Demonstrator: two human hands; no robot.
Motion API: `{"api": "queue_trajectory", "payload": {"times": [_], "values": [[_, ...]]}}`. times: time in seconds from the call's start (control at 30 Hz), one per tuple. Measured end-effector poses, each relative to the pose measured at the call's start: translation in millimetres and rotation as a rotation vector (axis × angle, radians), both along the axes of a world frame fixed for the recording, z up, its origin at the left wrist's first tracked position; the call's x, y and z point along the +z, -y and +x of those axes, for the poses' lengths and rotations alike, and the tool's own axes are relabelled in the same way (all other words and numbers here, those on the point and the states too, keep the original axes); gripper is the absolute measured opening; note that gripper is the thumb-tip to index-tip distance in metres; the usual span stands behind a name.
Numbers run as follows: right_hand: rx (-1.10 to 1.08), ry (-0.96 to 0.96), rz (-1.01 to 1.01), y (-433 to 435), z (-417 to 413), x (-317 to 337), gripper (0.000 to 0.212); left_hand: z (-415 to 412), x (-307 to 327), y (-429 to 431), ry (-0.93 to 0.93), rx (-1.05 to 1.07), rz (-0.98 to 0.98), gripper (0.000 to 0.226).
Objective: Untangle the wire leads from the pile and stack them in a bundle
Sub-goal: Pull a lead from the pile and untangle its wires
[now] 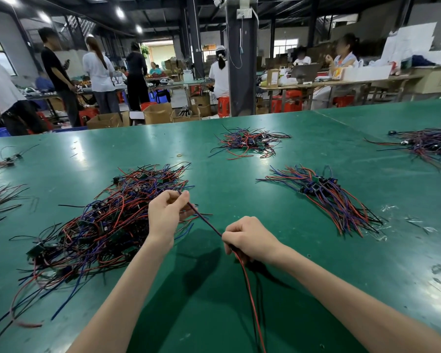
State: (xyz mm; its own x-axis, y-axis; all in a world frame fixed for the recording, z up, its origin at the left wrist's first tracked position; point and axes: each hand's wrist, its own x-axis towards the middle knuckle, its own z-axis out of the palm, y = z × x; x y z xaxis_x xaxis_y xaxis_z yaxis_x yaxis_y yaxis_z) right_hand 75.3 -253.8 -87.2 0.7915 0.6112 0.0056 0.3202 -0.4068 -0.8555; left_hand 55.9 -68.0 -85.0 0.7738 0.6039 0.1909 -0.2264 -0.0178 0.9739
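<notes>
We see a worktop (239, 174) surfaced in smooth green matting, glossy enough to mirror the ceiling lights and scuffed in places. The wire leads (107, 225) wear smooth plastic insulation with a slight sheen. Behind them stand matt cardboard boxes (158, 113) and shiny plastic stools (223, 105).

Red, black and purple wire leads (206, 222) stretch taut between left hand (167, 212) and right hand (247, 238), with loose ends trailing below the right. The tangled pile (107, 225) sprawls just beside the left hand. The straightened bundle (326, 197) lies flat beyond the right hand.
</notes>
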Motion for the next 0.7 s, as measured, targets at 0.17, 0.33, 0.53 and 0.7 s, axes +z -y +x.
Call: {"api": "queue_trajectory", "payload": {"times": [0.17,0.33,0.53,0.7], "values": [[0.042,-0.022,0.014,4,-1,0,0.028,3,-17,-2,0.067,0.216,1.042,0.018],[0.026,-0.026,0.036,7,5,2,0.027,6,-8,0,-0.051,0.109,0.268,0.020],[0.010,-0.054,0.029,10,10,2,0.025,3,4,5,-0.036,-0.100,-0.394,0.012],[0.010,-0.043,0.027,8,13,0,0.025,3,4,7,-0.043,-0.109,-0.470,0.017]]}}
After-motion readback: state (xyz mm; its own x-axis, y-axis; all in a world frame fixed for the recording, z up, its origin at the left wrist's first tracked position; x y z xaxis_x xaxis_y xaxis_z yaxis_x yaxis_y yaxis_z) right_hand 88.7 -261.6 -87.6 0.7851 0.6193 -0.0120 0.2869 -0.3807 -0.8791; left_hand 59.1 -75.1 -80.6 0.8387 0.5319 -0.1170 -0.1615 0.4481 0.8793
